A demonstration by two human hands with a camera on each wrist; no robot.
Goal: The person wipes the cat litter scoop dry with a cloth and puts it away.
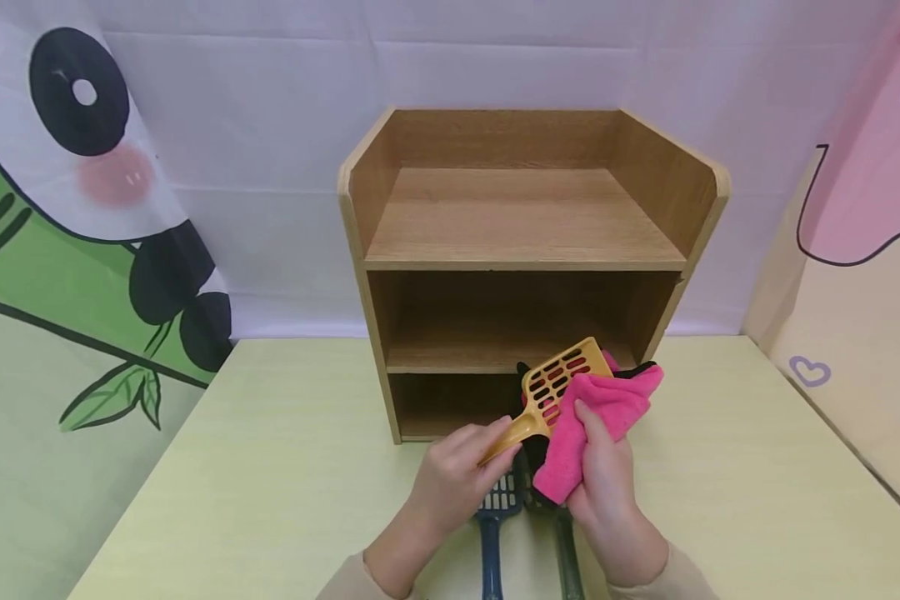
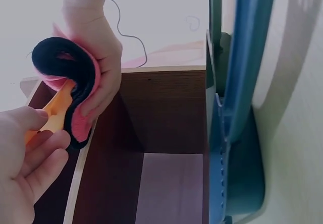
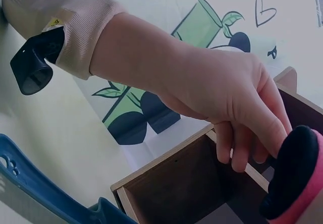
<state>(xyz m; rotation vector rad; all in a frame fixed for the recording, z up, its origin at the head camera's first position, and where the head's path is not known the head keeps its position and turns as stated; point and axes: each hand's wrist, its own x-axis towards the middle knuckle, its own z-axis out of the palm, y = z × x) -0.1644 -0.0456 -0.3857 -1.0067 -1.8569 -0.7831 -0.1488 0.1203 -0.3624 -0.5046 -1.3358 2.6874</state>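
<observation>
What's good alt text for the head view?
A person's left hand holds a yellow slotted scoop by its handle while the right hand holds a pink cloth against it. Below, a blue scoop and a dark green scoop lie on a pale table before a wooden shelf.

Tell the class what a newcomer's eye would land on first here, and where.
Probably the pink cloth in the right hand, folded round one side of the yellow scoop that the left hand holds. Behind them stands the wooden shelf; below, a blue scoop and a green scoop lie on the table.
</observation>
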